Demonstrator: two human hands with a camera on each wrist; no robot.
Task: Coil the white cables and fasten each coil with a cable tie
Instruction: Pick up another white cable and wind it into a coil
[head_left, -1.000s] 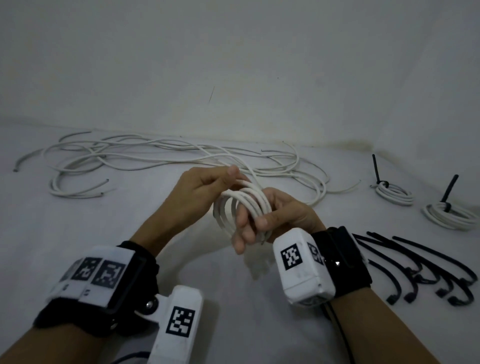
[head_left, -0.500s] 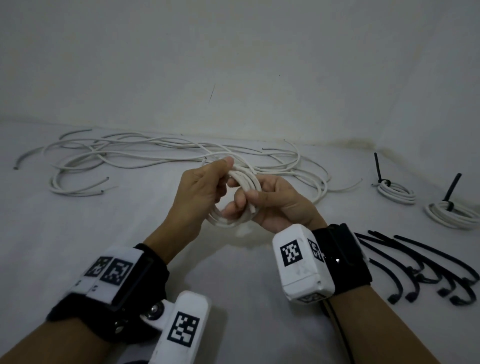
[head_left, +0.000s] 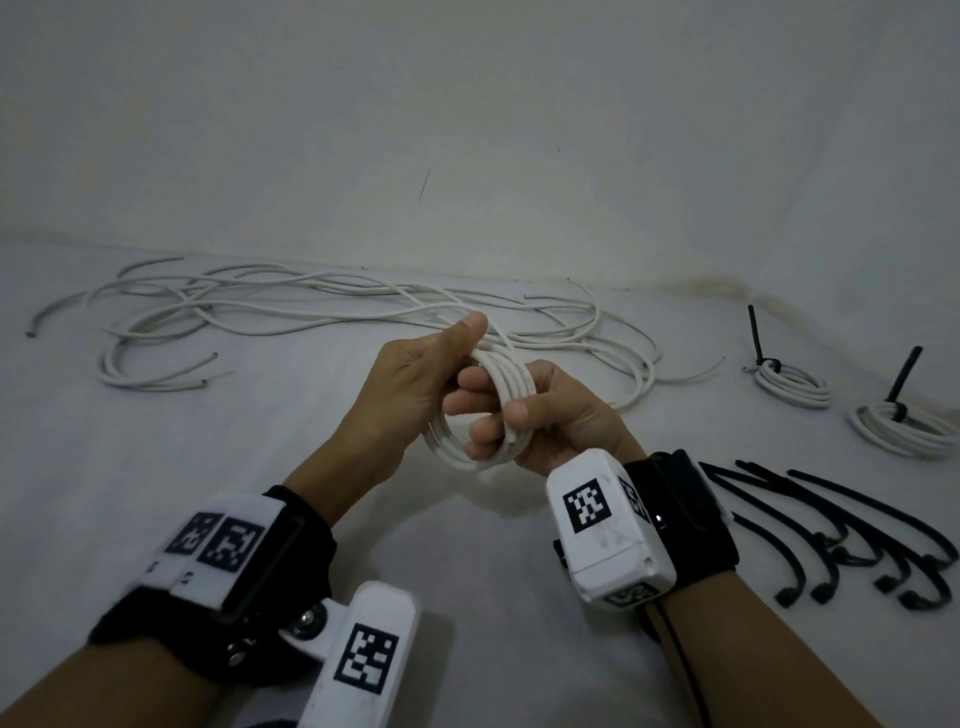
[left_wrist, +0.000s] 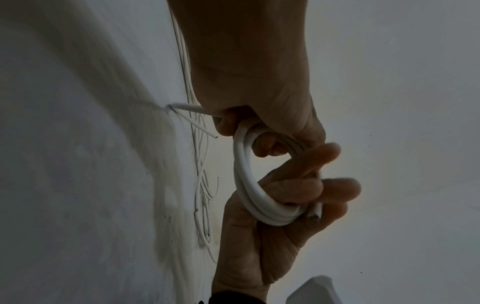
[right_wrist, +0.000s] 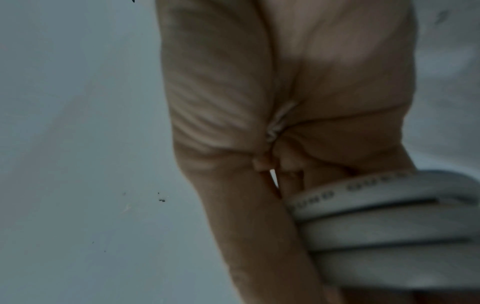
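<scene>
I see the biggest risk in the heap of loose white cables (head_left: 322, 317) sprawled along the back of the desk (head_left: 156, 467): if a strand of it is snagged with what I hold, a pull would drag the tangle. I cannot tell whether any is. Next, the coil (head_left: 483, 415) held above the desk between both hands. My left hand (head_left: 410, 389) pinches its top, thumb over the turns, and my right hand (head_left: 550, 415) has its fingers (left_wrist: 335, 189) curled through the loops, gripping them. The cable looks stiff (springy, I judge), so loosening either grip could let the turns fan apart. The black cable ties (head_left: 841, 530) lie to my right, so reaching them means a one-handed hold. Smallest: the cut end (left_wrist: 314, 214) pokes out by my fingers and could slip free.
</scene>
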